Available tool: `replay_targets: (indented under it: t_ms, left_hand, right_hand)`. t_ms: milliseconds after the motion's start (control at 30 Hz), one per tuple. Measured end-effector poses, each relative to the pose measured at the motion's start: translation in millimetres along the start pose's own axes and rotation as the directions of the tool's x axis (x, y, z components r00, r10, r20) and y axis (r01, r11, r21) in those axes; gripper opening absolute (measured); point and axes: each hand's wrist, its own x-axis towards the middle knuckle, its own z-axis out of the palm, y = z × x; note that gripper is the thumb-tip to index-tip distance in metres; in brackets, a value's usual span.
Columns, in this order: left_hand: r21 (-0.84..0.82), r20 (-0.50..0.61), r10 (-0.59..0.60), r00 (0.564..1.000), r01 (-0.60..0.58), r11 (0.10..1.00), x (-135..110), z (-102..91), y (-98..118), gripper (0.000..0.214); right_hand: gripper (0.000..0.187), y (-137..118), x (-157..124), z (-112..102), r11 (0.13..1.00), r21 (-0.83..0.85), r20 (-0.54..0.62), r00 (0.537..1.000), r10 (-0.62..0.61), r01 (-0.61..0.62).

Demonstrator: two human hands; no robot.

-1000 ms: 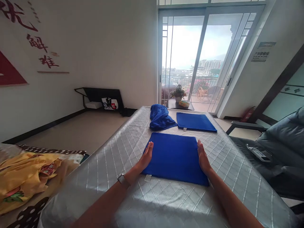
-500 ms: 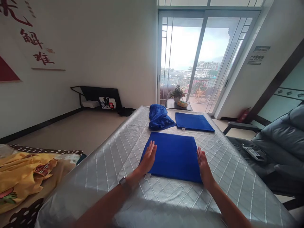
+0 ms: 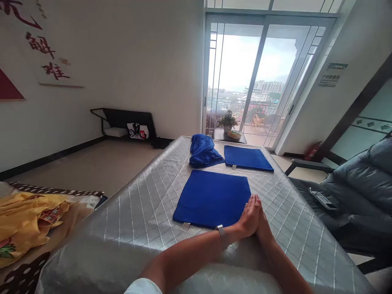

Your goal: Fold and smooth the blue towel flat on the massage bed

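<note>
Palm to palm, my left hand (image 3: 248, 217) and my right hand (image 3: 261, 220) meet over the right near corner of a flat, folded blue cloth (image 3: 211, 198). Their fingers are stretched out, and I see nothing held in either. The cloth lies smooth and nearly square, with a small white tag (image 3: 185, 227) at its left near corner. Behind it lie a second folded blue cloth (image 3: 248, 157) and a crumpled blue cloth (image 3: 204, 151). All three rest on a silver quilted surface (image 3: 137, 212). A metallic band circles my left wrist.
On the left, yellow fabric (image 3: 27, 212) lies on a low bedding-like surface. A dark padded chair (image 3: 364, 183) with a pale device (image 3: 323, 199) on it stands to the right. Beyond the far edge is a small table (image 3: 214, 134) with a potted plant (image 3: 228, 120).
My left hand has swung right, from the cloth's left side to my right hand, and the palms now meet. The folded cloth still lies in the same place on the bed.
</note>
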Motion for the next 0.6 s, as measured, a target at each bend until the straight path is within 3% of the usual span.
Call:
replay_targets:
  t_ms: [100,200,467,600]
  left_hand:
    - [0.046,-0.010,-0.030,1.000,0.030,0.999,-8,-19.3,-3,0.079]
    - [0.141,-0.040,-0.050,0.998,0.055,0.988,-21,-51.9,-6,0.081]
    - [0.508,-0.205,-0.083,0.975,0.179,0.843,-87,-178.0,-29,0.070]
    - [0.637,-0.233,-0.053,0.971,0.194,0.746,-124,-219.8,-45,0.066]
  right_hand:
    - [0.084,-13,-6,7,0.994,-0.107,0.002,1.000,0.018,-0.018]
    - [0.084,-21,-10,12,0.981,-0.191,0.021,0.999,0.036,-0.031]
    - [0.086,-28,-11,13,0.966,-0.247,0.050,0.995,0.090,-0.076]
    - [0.087,-34,-12,15,0.965,-0.251,0.047,0.995,0.092,-0.078]
